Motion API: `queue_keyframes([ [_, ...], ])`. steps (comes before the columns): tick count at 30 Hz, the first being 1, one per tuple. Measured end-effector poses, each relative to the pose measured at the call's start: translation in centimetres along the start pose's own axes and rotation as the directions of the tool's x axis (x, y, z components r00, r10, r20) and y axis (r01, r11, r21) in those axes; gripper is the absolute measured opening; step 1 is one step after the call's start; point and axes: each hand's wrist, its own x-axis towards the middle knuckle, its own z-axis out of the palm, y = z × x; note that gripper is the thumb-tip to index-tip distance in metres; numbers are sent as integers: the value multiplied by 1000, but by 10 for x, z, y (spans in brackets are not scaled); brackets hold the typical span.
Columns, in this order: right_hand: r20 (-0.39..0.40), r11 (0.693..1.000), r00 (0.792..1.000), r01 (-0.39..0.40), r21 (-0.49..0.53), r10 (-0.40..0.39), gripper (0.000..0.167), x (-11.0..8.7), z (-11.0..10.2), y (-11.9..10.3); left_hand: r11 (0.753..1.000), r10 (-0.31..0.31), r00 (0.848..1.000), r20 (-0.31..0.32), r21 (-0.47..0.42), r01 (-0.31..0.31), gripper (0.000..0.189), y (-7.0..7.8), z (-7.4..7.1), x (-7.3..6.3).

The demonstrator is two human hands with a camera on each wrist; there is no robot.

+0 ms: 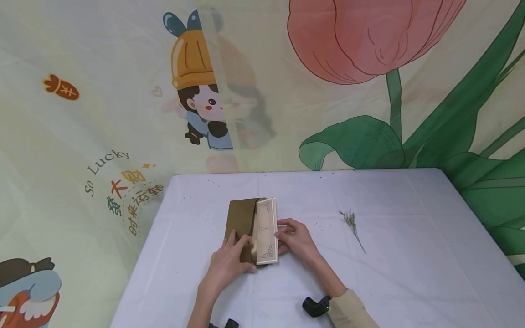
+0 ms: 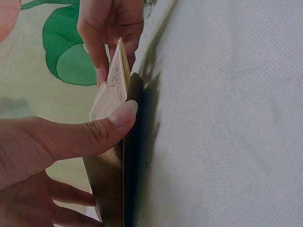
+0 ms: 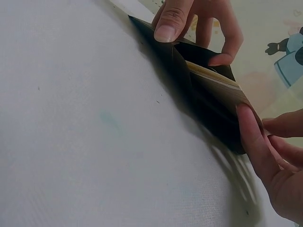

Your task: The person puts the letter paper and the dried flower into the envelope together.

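Observation:
A bronze-gold envelope [image 1: 241, 213] lies on the white table with a cream card [image 1: 267, 230], printed with scrollwork, sticking out along its right side. My left hand [image 1: 227, 262] grips the envelope near its lower edge. In the left wrist view, that hand's thumb [image 2: 102, 130] presses the envelope's edge while other fingers reach along its face. My right hand [image 1: 300, 241] pinches the card's right edge between thumb and fingers. From the right wrist, the envelope's mouth gapes, and the layered edge of the card [image 3: 213, 75] shows inside its dark interior.
To the right, a small sprig of dried flowers [image 1: 351, 223] lies on the white tablecloth [image 1: 410, 255]. A black wrist camera [image 1: 316, 306] sits beside the right sleeve [image 1: 350, 310]. Behind the table hangs a printed backdrop [image 1: 270, 45] with a large pink flower and cartoon figures.

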Motion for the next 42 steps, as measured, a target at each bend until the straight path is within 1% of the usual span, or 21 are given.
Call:
queue_keyframes([
  [6,-30,1000,999,-12,-9,12,44,2,6,-1,1000,9,1000,-2,2,-9,64,1,-1,0],
  [12,-1,1000,1000,-12,4,12,44,2,8,-2,1000,6,1000,-6,4,-6,66,-1,0,0],
  [19,7,1000,1000,-10,-21,10,45,4,9,-1,1000,5,1000,2,18,-5,67,-2,0,0],
  [32,25,1000,1000,3,-29,-2,45,6,16,0,1000,2,1000,4,22,-2,66,-4,1,0],
  [42,47,999,999,11,-34,-9,46,9,20,-2,999,31,1000,-3,30,-31,69,-4,0,0],
])
